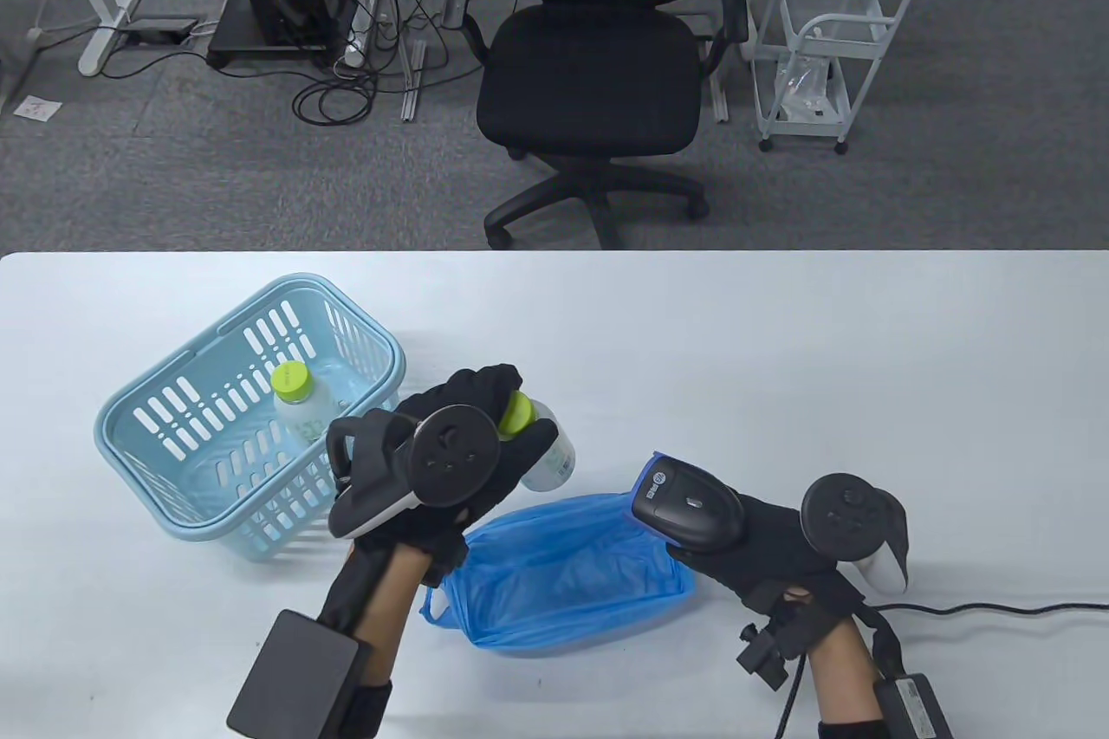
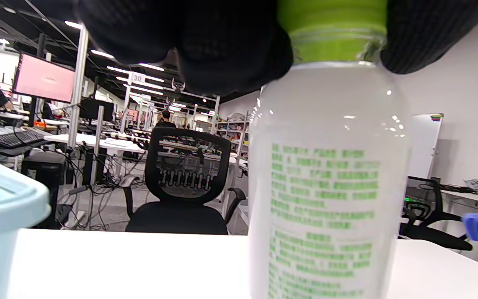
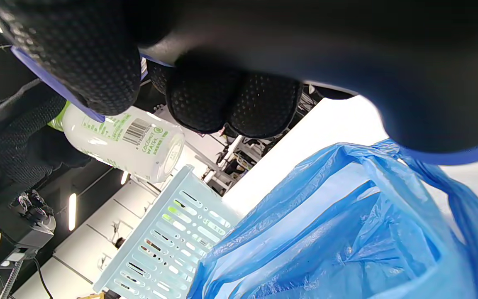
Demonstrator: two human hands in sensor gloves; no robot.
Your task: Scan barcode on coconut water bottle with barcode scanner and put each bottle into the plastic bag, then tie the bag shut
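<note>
My left hand [image 1: 485, 427] grips a coconut water bottle [image 1: 548, 449] by its green cap [image 2: 332, 25], holding it above the table between the basket and the bag. Its barcode [image 3: 136, 130] faces the right wrist view. My right hand [image 1: 745, 544] holds the black barcode scanner [image 1: 684, 505], its head aimed left toward the bottle. A blue plastic bag [image 1: 567, 574] lies open on the table between both hands. A second bottle [image 1: 299, 405] with a green cap stands inside the light blue basket [image 1: 173, 427].
The scanner's black cable [image 1: 988, 609] trails right across the table. A black office chair [image 1: 598, 72] and a white trolley [image 1: 823, 37] stand beyond the table's far edge. A black box [image 1: 295, 678] sits strapped on my left forearm.
</note>
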